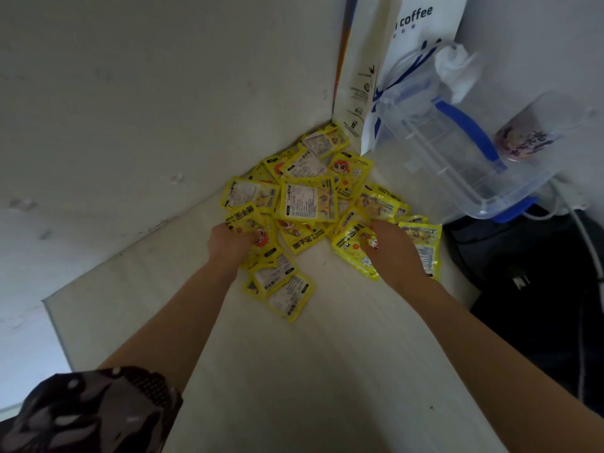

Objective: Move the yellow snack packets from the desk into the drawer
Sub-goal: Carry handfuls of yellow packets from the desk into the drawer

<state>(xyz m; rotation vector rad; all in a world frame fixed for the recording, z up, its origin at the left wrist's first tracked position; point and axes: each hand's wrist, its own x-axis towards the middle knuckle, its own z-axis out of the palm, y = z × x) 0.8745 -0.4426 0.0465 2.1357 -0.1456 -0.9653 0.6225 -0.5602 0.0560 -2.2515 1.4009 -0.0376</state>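
Dim, flat indoor light, soft overall blur, wide-angle bending at edges, right side perhaps underexposed

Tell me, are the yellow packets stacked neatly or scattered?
Scattered: the yellow packets lie overlapping at mixed angles in a loose pile on the desk.

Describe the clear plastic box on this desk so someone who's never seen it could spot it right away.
Start at the corner of the pale desk where the heap of yellow packets lies. Just right of the heap, in front of the white coffee bag, sits the clear plastic box. It is the only see-through container with blue clips and a blue handle.
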